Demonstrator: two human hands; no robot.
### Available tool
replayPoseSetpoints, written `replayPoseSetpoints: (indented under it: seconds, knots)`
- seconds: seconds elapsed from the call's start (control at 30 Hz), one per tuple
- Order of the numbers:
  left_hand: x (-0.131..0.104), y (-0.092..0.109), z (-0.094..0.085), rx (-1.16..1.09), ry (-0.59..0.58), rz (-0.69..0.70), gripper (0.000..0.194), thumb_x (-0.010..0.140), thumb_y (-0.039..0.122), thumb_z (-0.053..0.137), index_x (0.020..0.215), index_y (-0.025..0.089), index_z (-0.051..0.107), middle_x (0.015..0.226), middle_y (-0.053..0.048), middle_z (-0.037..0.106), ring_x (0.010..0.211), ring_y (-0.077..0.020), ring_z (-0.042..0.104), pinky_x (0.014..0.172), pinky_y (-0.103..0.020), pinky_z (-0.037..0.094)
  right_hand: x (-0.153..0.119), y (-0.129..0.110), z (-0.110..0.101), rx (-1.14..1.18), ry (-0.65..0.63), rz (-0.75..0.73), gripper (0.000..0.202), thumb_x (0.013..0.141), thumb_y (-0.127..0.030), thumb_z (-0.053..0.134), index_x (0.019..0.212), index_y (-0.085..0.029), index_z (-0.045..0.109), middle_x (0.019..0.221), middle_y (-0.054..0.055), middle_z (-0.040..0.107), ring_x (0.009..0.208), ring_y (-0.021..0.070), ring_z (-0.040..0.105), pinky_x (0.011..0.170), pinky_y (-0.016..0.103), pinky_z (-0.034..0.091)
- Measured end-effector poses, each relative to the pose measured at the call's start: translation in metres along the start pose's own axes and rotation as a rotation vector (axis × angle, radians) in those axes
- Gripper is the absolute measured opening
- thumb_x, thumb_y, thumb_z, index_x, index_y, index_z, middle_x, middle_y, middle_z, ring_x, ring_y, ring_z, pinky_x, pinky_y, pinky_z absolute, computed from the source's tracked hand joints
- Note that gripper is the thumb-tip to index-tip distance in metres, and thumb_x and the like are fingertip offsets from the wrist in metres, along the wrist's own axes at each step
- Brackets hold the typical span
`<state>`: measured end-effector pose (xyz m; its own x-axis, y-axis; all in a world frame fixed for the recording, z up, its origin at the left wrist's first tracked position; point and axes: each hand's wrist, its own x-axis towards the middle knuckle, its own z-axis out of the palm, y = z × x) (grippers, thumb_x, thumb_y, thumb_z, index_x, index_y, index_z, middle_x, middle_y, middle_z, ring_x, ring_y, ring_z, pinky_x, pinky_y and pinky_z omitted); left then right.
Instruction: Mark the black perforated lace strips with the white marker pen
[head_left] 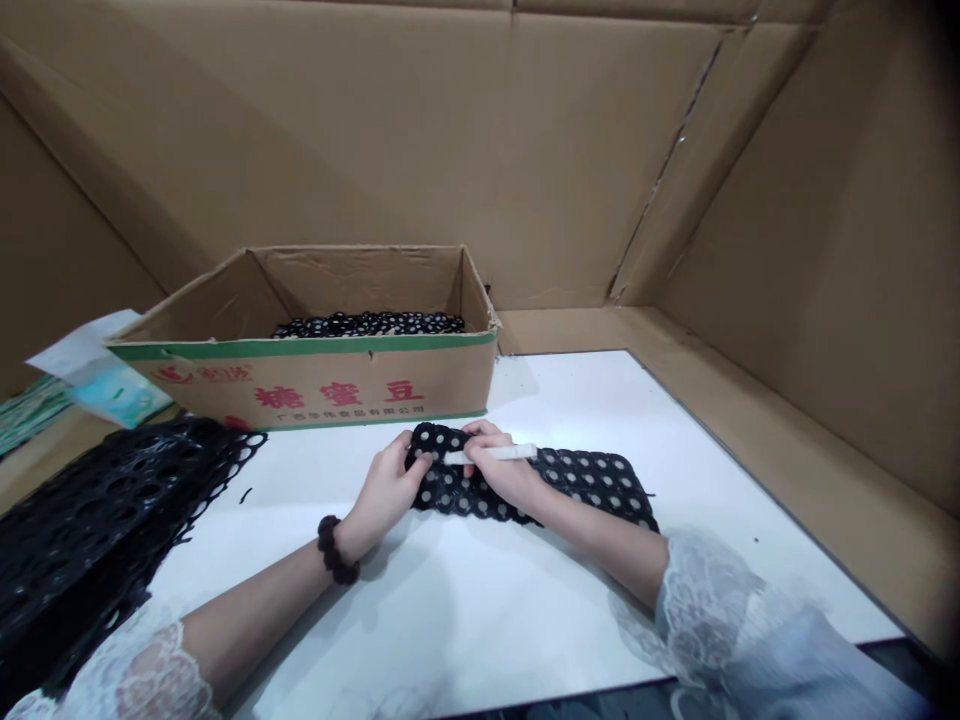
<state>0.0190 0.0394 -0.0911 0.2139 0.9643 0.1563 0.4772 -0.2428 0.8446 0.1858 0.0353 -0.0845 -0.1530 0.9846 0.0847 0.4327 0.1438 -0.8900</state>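
Observation:
A black strip of openwork trim [592,478] with rows of pale round spots lies across the white tabletop. At its left end, my left hand [390,488] pinches the edge with the thumb on top. My right hand [504,470] rests over the middle of the strip and grips a slim white pen-like tool [517,452]. The tool's left tip points at the spots near my left thumb. Fingers of my right hand cover part of the strip.
Behind the strip stands an open cardboard box [337,385] with more black spotted pieces [375,323] inside. A heap of black perforated sheets [97,510] lies at the left, near a plastic packet [112,385]. Cardboard walls [375,150] surround the white tabletop [525,620].

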Motion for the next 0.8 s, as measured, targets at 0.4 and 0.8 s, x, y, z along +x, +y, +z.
replayPoseSetpoints:
  seconds: [0.4,0.8]
  knots:
    - [0.0,0.003,-0.002,0.074,0.01,-0.004,0.017,0.079,0.027,0.044,0.091,0.017,0.051,0.089,-0.004,0.06,0.081,-0.0187,0.054,0.071,-0.028,0.038,0.002,0.004,-0.003,0.056,0.019,-0.007,0.032,0.072,-0.017,0.039,0.043,-0.018,0.051,0.093,0.002,0.058,0.1,0.0178,0.048,0.089,0.029,0.031]
    - [-0.01,0.014,0.0,0.196,0.015,0.039,0.011,0.082,0.03,0.039,0.077,0.02,0.041,0.063,0.002,0.05,0.057,-0.0139,0.047,0.054,-0.024,0.033,0.0,0.003,0.004,-0.046,0.034,-0.047,0.034,0.076,-0.02,0.04,0.044,-0.018,0.05,0.095,0.003,0.057,0.104,0.0198,0.044,0.091,0.036,0.026]
